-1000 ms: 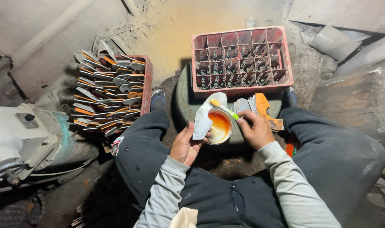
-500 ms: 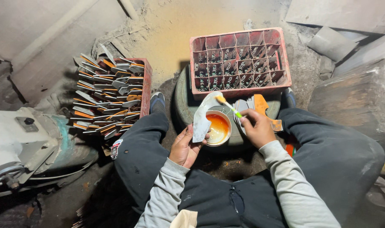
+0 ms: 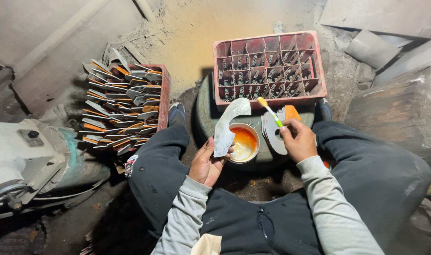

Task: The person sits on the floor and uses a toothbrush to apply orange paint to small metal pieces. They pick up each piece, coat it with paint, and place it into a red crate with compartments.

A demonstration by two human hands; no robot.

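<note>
My left hand (image 3: 207,163) holds a curved grey metal blade (image 3: 226,126) upright, just left of a small bowl of orange liquid (image 3: 243,143). My right hand (image 3: 298,140) grips a thin green-handled brush (image 3: 270,111) with a yellowish tip, raised to the right of the blade and above the bowl. The bowl rests on a round dark stand (image 3: 207,118) between my knees. More curved blades (image 3: 273,133), one with orange on it, lie on the stand under my right hand.
A red divided crate (image 3: 269,66) sits beyond the bowl. To the left, a second red crate (image 3: 164,94) is stacked with several grey and orange-edged blades (image 3: 117,109). A white and teal motor (image 3: 23,158) stands at far left. Stone slabs (image 3: 397,113) lie at right.
My right hand has drawn the brush away to the right of the blade and lifted it. The blade has tilted more upright in my left hand.
</note>
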